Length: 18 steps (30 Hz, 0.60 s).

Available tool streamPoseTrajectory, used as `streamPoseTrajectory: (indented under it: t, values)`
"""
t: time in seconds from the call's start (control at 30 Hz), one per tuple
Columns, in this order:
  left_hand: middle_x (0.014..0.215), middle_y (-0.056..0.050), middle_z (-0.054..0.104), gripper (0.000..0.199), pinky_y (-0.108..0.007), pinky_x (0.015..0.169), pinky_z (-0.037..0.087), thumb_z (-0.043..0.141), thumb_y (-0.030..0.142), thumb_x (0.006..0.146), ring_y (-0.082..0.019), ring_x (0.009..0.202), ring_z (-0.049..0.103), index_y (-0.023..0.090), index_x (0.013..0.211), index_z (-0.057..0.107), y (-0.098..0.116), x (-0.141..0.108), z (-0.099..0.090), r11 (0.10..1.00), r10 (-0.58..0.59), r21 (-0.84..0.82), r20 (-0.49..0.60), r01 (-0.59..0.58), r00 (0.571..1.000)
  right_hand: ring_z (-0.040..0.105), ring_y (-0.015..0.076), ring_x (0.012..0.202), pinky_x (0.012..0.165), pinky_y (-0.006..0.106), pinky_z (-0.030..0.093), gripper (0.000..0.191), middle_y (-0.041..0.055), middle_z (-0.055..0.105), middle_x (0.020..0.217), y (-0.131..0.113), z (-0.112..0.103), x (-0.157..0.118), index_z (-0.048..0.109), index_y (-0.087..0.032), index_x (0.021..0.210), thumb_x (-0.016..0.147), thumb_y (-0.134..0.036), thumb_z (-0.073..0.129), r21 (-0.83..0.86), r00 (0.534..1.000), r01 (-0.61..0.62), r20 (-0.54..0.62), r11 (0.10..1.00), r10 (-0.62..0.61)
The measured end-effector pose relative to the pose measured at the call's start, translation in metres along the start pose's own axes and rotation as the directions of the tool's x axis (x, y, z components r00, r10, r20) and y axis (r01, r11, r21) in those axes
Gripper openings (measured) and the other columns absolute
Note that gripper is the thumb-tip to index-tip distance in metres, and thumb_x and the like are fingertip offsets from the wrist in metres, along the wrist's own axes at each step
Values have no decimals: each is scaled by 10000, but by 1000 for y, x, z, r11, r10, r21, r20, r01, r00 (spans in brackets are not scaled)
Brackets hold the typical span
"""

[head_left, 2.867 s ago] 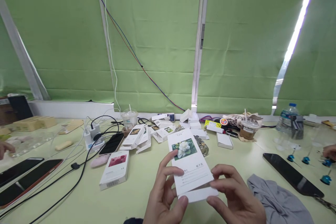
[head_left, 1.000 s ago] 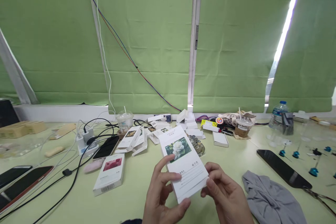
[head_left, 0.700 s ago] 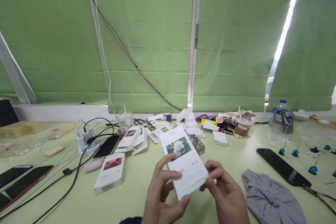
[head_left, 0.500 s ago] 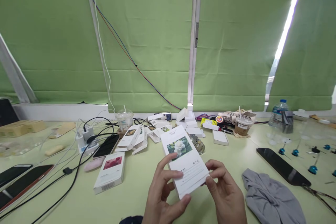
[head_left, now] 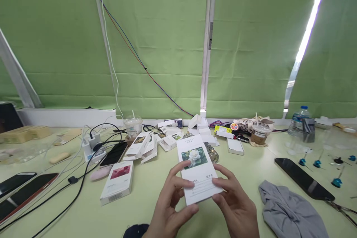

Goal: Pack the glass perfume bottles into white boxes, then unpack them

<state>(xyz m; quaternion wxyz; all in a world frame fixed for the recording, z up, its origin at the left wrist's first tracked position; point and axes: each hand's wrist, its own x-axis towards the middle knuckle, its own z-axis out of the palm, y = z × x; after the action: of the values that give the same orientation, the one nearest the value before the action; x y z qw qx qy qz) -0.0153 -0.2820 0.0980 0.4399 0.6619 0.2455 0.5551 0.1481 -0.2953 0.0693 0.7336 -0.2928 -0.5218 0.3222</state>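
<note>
Above the near edge of the green bench, the left hand and the right hand pinch from both sides a white box with a flower picture, between a grey cloth and a red-picture box.

Both of the person's hands are bare: no gloves, rings or watch show on the left hand or the right hand. The fingers are slim, with short, unpainted nails. No sleeve reaches either wrist before the lower edge of the view cuts them off. A small patch of dark navy cloth, perhaps clothing, shows at the bottom edge.
</note>
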Motion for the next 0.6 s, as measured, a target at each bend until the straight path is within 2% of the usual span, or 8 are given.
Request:
streamPoseTrajectory:
  t: [0.07, 0.13, 0.2, 0.3, 0.4, 0.43, 0.5, 0.6]
  values:
    - [1447, -55, 418, 163, -357, 947, 504, 674, 330, 838, -268, 1245, 529, 303, 986, 610, 1, 6, -14, 985, -62, 166, 85, 47, 994, 625, 251, 1091, 781, 290, 594, 125, 96, 562, 1277, 4, -2, 4, 701, -262, 931, 837, -343, 687, -16, 998, -51, 26, 999, 52]
    - [1465, -53, 435, 169, -415, 1054, 418, 653, 315, 857, -274, 1353, 415, 312, 1019, 604, 1, 11, -27, 926, -130, 371, 152, 65, 980, 659, 240, 1013, 765, 297, 595, 153, 105, 559, 1255, 12, -1, 7, 696, -237, 892, 827, -375, 686, -45, 990, -123, 65, 991, 126]
    - [1518, -45, 389, 305, -469, 1128, 317, 647, 314, 859, -277, 1420, 310, 350, 1154, 579, -3, 13, -36, 846, -210, 528, 203, 74, 956, 686, 219, 904, 722, 290, 594, 217, 109, 565, 1218, 24, 0, 7, 681, -216, 854, 805, -427, 692, -74, 975, -191, 102, 979, 198]
    - [1612, -47, 194, 686, -614, 1133, 205, 738, 292, 779, -380, 1467, 86, 429, 1375, 430, -13, 13, -36, 691, -411, 713, 253, 119, 876, 690, 186, 779, 644, 270, 574, 291, 100, 568, 1166, 46, 5, 0, 623, -204, 834, 786, -485, 682, -102, 954, -260, 130, 960, 272]
    - [1627, -61, 75, 911, -801, 1011, 114, 808, 213, 693, -486, 1411, -113, 492, 1416, 328, -24, 13, -29, 517, -571, 848, 240, 116, 785, 644, 133, 623, 555, 243, 530, 265, 54, 587, 1020, 63, 7, -10, 547, -211, 837, 823, -465, 620, -175, 935, -270, 187, 947, 301]
    - [1624, -72, 79, 925, -820, 988, 110, 804, 184, 692, -495, 1403, -115, 494, 1417, 320, -28, 13, -28, 482, -590, 871, 241, 98, 771, 627, 130, 596, 537, 237, 515, 241, 37, 593, 953, 68, 6, -12, 529, -215, 834, 831, -445, 601, -221, 927, -261, 213, 940, 308]
    - [1613, -101, 153, 888, -782, 1024, 145, 792, 133, 690, -479, 1420, -39, 449, 1408, 375, -36, 12, -30, 461, -590, 886, 270, 44, 761, 614, 142, 585, 513, 226, 480, 192, 11, 598, 836, 76, 3, -14, 507, -222, 818, 821, -396, 588, -343, 906, -239, 258, 909, 335]
    - [1556, -104, 342, 680, -647, 1116, 211, 777, 124, 692, -408, 1441, 154, 358, 1290, 552, -51, 6, -42, 506, -520, 861, 350, -50, 779, 587, 142, 561, 495, 211, 407, 154, -13, 606, 729, 85, -2, -13, 497, -224, 781, 751, -316, 616, -521, 854, -219, 307, 825, 421]
